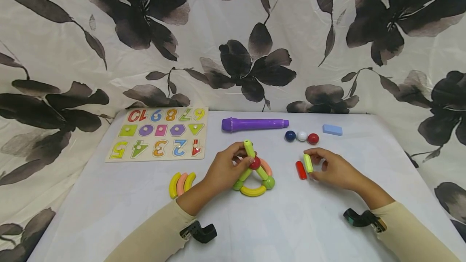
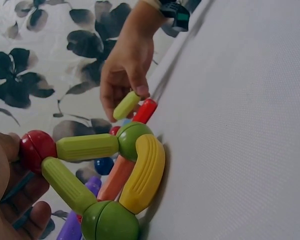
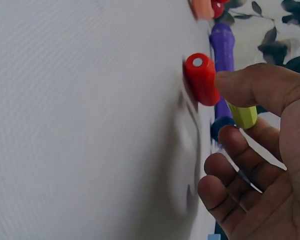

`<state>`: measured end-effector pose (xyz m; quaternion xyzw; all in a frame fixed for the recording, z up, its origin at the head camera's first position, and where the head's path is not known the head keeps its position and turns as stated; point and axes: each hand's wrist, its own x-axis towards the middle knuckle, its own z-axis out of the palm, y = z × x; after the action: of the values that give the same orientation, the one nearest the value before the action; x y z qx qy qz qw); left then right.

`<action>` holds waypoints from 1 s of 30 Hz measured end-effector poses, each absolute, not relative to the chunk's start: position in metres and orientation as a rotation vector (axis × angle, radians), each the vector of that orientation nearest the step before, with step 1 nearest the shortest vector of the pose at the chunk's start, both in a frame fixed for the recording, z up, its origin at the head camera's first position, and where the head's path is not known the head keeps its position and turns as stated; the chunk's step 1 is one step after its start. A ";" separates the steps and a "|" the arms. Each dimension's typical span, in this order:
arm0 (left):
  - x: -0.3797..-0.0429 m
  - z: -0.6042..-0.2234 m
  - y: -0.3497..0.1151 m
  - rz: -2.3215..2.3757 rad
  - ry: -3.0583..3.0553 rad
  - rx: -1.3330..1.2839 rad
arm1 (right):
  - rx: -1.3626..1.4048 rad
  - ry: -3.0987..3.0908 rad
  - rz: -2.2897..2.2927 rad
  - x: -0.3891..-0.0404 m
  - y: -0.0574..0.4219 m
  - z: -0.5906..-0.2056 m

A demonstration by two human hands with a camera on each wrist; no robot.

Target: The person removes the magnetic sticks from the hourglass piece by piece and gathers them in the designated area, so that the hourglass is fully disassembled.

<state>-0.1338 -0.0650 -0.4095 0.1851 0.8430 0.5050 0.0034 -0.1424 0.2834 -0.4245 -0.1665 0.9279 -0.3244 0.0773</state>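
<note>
My left hand (image 1: 226, 168) grips a magnetic building-toy structure at its red ball (image 1: 255, 163). A light-green stick (image 1: 248, 148) points up from that ball, and two more slope down to green balls (image 1: 268, 182). Between the green balls runs a curved yellow piece (image 1: 253, 191), with a curved salmon piece (image 1: 266, 167) behind. In the left wrist view, the yellow piece (image 2: 146, 172) is near the tabletop. My right hand (image 1: 336, 170) pinches another light-green stick (image 1: 308, 163) between thumb and fingers. Just left of it lies a red stick (image 1: 301, 170), its round silvery end (image 3: 197, 62) showing in the right wrist view.
Left of the structure lie curved yellow and salmon pieces (image 1: 181, 185). A number-and-shape puzzle board (image 1: 114, 132) occupies the back left. Along the back are a purple microphone-shaped toy (image 1: 255, 124), blue, white (image 1: 301, 136) and red balls, and a blue block (image 1: 332, 129). Floral cloth hangs behind.
</note>
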 end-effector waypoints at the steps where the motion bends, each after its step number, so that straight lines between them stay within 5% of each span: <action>1: -0.134 -0.409 -0.065 1.582 2.644 0.580 | -0.507 2.775 -0.963 -0.143 0.284 -0.426; 30: -0.134 -0.411 -0.067 1.548 2.650 0.599 | -0.569 2.772 -0.787 -0.147 0.285 -0.430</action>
<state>-0.1341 -0.0672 -0.4108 0.1915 0.8475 0.4950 0.0073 -0.1473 0.2854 -0.4300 -0.1929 0.9388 -0.2665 0.1023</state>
